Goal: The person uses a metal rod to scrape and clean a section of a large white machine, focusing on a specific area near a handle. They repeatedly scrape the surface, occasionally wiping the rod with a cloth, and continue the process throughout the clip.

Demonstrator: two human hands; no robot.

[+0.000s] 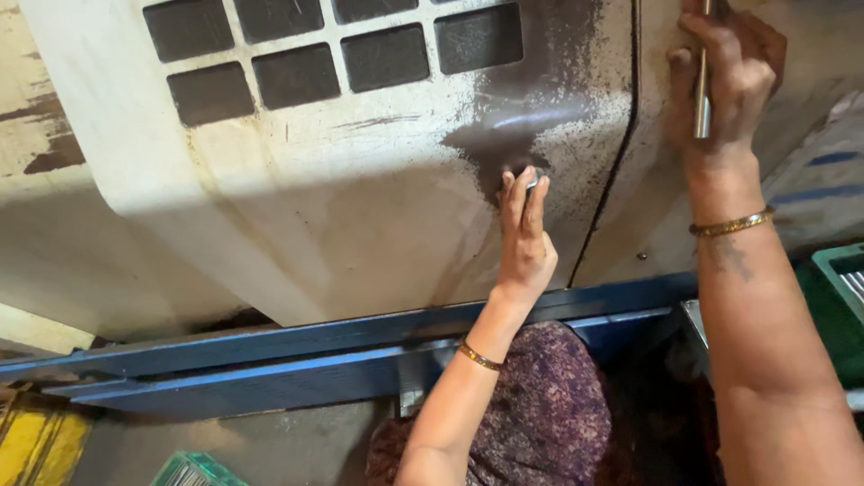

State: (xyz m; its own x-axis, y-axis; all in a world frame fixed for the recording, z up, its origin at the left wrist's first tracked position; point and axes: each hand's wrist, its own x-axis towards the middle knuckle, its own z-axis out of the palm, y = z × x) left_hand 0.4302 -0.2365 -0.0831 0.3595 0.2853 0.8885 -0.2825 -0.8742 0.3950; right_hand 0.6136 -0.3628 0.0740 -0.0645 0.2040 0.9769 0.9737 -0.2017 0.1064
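In the head view my left hand (523,232) reaches up to a dirty cream machine panel (360,180) and its fingers pinch a small round metal knob (532,176) set in a dark greasy patch. My right hand (727,81) is raised at the upper right, closed around a slim shiny metal rod (702,99) that points downward beside the panel's dark vertical seam (621,135). Both wrists wear thin gold bangles.
Dark rectangular vent openings (342,49) fill the panel's top. A blue metal rail (297,360) runs under the machine. A green crate (837,297) stands at the right, another green crate (193,470) at the bottom left, beside a yellow object (36,441).
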